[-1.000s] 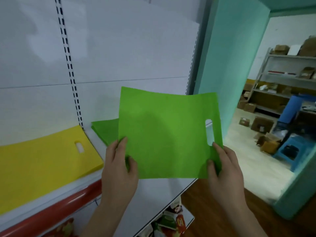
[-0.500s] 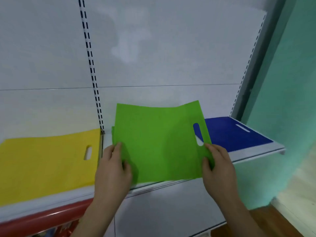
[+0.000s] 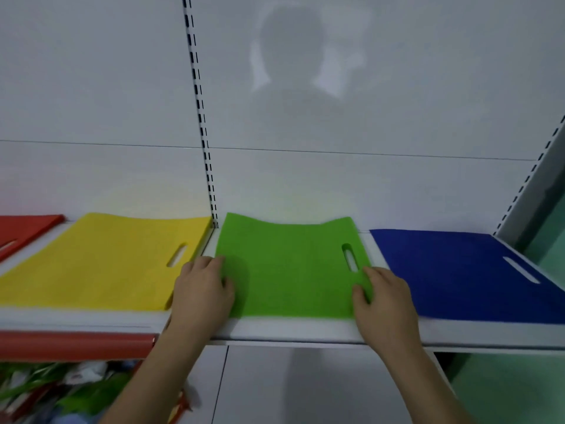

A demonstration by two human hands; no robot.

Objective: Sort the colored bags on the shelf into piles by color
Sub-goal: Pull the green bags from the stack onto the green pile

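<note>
Pinching the side edges of the flat green non-woven bag (image 3: 290, 267), the left hand (image 3: 201, 289) and right hand (image 3: 386, 298) are holding it on the white shelf (image 3: 305, 330), between the yellow pile (image 3: 101, 258) and blue pile (image 3: 458, 267).

Green bag (image 3: 290, 267) flat between both hands, handle slot by right hand (image 3: 383, 296). Yellow pile (image 3: 101, 258) just outside left hand (image 3: 203, 289), red bag (image 3: 24, 229) beyond; blue bag (image 3: 467, 270) outside right.
</note>
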